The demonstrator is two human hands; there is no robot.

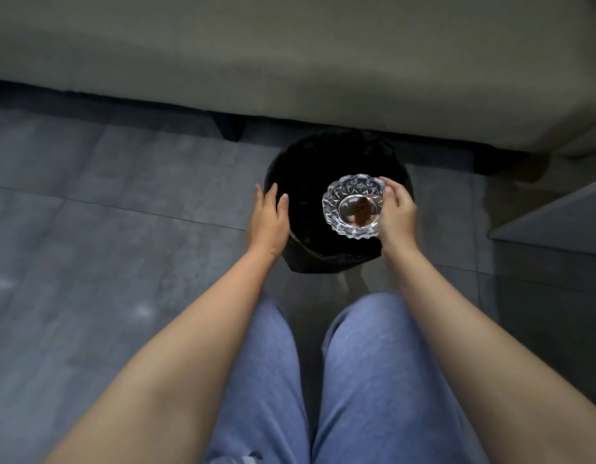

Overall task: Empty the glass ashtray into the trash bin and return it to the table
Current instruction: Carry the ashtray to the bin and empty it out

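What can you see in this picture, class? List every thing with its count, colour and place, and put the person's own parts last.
glass ashtray: one, clear, held over the bin's opening at its right side
brown residue: one clump, brown, inside the ashtray
trash bin: one, black with a black liner, on the floor in front of the sofa
sofa: one, grey-green, across the top
floor: grey tiles, under everything
table: one, grey, only a corner at the right edge
legs: two, in blue trousers, bottom centre
left hand: one, open, at the bin's left rim
right hand: one, gripping the ashtray's right edge
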